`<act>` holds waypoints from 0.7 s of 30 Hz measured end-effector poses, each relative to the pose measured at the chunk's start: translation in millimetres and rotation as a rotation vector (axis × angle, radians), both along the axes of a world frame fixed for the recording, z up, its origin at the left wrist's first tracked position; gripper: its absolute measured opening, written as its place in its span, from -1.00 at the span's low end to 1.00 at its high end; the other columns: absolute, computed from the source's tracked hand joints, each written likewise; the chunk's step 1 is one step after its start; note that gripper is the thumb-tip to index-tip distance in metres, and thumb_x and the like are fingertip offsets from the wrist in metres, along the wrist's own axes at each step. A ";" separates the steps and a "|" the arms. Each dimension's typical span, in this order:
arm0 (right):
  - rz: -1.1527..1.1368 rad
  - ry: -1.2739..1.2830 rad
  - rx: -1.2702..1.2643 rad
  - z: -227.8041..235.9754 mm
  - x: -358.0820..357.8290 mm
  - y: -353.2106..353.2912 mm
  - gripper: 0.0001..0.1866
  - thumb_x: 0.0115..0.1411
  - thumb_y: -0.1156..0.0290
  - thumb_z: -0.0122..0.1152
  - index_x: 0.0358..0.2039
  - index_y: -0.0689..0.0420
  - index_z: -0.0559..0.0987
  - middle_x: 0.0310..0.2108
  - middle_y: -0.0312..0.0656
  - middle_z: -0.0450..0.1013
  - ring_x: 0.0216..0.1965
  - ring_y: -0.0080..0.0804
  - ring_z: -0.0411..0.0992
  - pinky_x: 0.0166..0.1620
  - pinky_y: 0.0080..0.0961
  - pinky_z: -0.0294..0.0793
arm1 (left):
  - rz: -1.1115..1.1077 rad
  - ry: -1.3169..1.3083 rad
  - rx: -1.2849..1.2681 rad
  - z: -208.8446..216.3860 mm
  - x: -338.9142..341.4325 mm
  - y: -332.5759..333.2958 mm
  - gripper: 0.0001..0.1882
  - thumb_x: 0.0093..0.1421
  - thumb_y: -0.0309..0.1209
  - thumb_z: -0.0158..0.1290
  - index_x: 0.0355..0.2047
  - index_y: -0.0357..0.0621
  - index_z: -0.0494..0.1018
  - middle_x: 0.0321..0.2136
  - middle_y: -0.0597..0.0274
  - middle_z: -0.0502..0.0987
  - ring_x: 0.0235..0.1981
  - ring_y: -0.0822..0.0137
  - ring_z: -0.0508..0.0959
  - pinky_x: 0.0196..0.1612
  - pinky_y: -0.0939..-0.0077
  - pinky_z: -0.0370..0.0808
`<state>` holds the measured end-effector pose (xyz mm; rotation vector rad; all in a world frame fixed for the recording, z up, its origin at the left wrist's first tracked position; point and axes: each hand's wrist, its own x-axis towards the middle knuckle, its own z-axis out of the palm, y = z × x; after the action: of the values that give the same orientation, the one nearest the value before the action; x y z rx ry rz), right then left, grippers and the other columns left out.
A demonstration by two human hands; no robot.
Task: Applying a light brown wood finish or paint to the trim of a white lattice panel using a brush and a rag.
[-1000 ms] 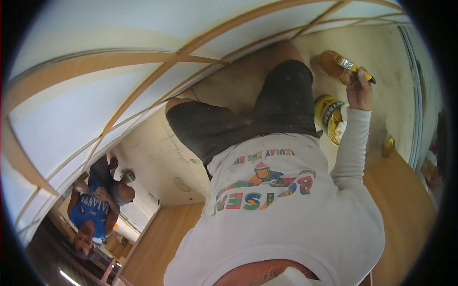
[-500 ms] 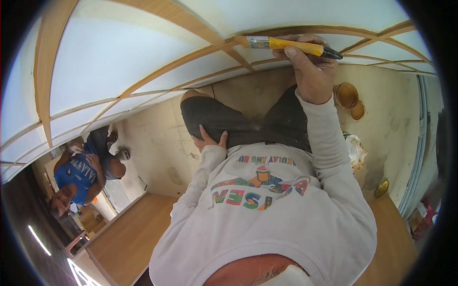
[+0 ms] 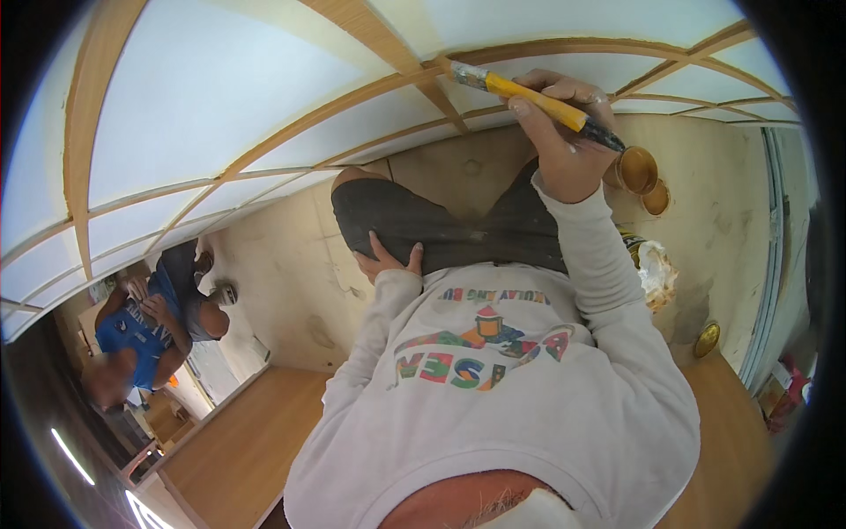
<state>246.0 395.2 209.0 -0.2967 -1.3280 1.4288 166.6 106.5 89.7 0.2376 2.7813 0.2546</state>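
My right hand [image 3: 568, 128] grips a paintbrush [image 3: 533, 99] with a yellow handle, a black end and a paint-smeared metal band. Its bristles touch the wooden lattice frame [image 3: 425, 72] where two strips cross. White panels [image 3: 225, 84] fill the gaps between the strips. My left hand [image 3: 388, 257] rests on my dark shorts at the thigh, fingers spread, holding nothing.
On the floor to the right are two round brown containers [image 3: 636, 170], a can with a white cover [image 3: 656, 273] and a golden lid [image 3: 707, 339]. A person in a blue top [image 3: 145, 322] sits at the left. Wooden boards [image 3: 247, 432] lie behind me.
My right hand has turned the paintbrush, so its black end now points lower. The bristles have shifted slightly up and left along the frame. My left hand stays put.
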 end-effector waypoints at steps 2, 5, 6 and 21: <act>-0.023 0.027 0.035 0.2 -2.7 -2.3 -0.70 -0.02 0.70 0.28 -0.29 0.23 0.38 -0.27 0.00 0.48 -0.27 -0.42 0.48 -0.22 -0.58 0.51 | -0.006 0.006 0.008 -0.5 0.8 -0.4 0.09 -0.12 0.12 0.19 0.30 0.17 -0.18 0.22 -0.42 -0.27 0.27 -0.26 -0.16 0.25 0.02 -0.06; -0.042 0.036 0.076 0.8 -5.6 -4.0 -0.71 -0.02 0.68 0.29 -0.30 0.23 0.39 -0.28 -0.02 0.48 -0.27 -0.46 0.47 -0.24 -0.60 0.51 | -0.005 0.005 -0.002 -3.2 1.0 -1.9 0.10 -0.12 0.12 0.20 0.31 0.17 -0.19 0.23 -0.42 -0.26 0.27 -0.24 -0.16 0.26 0.03 -0.06; -0.038 0.019 0.084 1.4 -6.0 -4.5 -0.72 -0.02 0.68 0.29 -0.31 0.23 0.40 -0.29 -0.04 0.48 -0.27 -0.48 0.47 -0.25 -0.61 0.50 | -0.011 0.007 -0.006 -3.0 1.0 -1.9 0.10 -0.12 0.12 0.20 0.31 0.17 -0.19 0.23 -0.42 -0.26 0.27 -0.24 -0.16 0.26 0.03 -0.06; -0.048 0.001 0.108 13.2 -18.1 -5.0 -0.73 -0.03 0.66 0.31 -0.33 0.23 0.42 -0.35 -0.18 0.47 -0.30 -0.54 0.47 -0.25 -0.64 0.47 | -0.019 0.038 -0.005 -4.7 1.8 -4.3 0.10 -0.14 0.13 0.21 0.30 0.16 -0.16 0.21 -0.45 -0.22 0.26 -0.26 -0.14 0.25 0.01 -0.05</act>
<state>227.9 390.2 222.2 -0.2555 -1.3828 1.3121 168.4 102.2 85.0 0.2696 2.8153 0.2411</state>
